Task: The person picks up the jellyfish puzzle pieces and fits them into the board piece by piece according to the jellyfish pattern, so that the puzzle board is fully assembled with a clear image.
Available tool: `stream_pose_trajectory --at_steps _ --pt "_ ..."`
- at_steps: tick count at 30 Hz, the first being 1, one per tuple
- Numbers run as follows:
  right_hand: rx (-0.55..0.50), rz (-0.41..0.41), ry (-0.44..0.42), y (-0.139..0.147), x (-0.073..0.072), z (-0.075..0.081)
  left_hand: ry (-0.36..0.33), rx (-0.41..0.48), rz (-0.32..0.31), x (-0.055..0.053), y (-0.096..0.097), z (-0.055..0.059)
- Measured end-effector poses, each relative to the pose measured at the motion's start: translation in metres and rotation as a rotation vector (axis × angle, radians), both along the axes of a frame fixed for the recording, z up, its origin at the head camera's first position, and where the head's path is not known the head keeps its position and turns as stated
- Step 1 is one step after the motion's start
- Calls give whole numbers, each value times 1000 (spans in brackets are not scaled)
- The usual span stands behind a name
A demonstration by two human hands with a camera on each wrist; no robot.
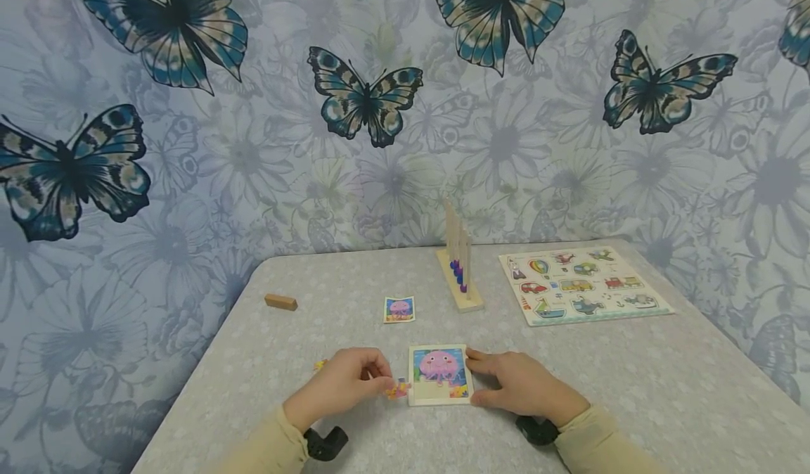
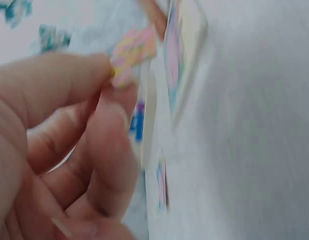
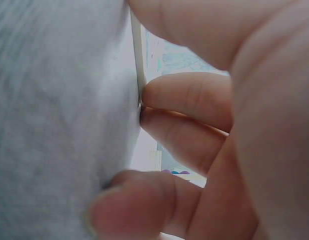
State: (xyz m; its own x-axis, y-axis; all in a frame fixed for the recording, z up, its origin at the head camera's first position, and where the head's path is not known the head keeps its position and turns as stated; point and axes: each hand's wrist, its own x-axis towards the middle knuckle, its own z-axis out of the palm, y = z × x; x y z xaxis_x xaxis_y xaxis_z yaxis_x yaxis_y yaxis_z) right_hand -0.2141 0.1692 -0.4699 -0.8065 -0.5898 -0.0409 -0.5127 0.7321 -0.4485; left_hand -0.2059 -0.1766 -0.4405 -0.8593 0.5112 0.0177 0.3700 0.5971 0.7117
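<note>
My left hand (image 1: 344,386) pinches a small pink-and-yellow jigsaw piece (image 2: 134,50) between thumb and forefinger, right at the left edge of a square puzzle board (image 1: 415,401). The board shows a pink jellyfish on blue, with a bare pale area along its lower left and an orange-yellow piece in its lower right corner. My right hand (image 1: 522,386) rests at the board's right side, its extended fingertips (image 3: 157,92) and thumb touching the edge. Beyond my left hand lies a yellow piece (image 1: 320,365), partly hidden by it.
A small jellyfish picture card (image 1: 399,310) lies behind the board. Farther back stands a wooden peg rack (image 1: 470,302) with purple and blue beads. A vehicle picture board (image 1: 595,287) lies at right, a brown wooden block (image 1: 280,302) at left. The wall has butterflies.
</note>
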Motion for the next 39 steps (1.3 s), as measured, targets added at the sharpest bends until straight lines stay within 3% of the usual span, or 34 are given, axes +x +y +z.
stream_pose_trajectory --at_steps 5,10,22,34,39 --pt "0 4 11 1 1 0 68 -80 -43 -5 41 0" --pt "-8 7 24 1 1 -1 112 -131 -50 -10 62 -8" --pt "-19 13 28 2 1 -1 138 -111 -54 -12 71 -26" --pt "-23 25 45 5 0 -1 145 -103 -24 -11 79 -30" --pt "-20 29 47 4 1 2 183 -113 -25 -11 83 -31"
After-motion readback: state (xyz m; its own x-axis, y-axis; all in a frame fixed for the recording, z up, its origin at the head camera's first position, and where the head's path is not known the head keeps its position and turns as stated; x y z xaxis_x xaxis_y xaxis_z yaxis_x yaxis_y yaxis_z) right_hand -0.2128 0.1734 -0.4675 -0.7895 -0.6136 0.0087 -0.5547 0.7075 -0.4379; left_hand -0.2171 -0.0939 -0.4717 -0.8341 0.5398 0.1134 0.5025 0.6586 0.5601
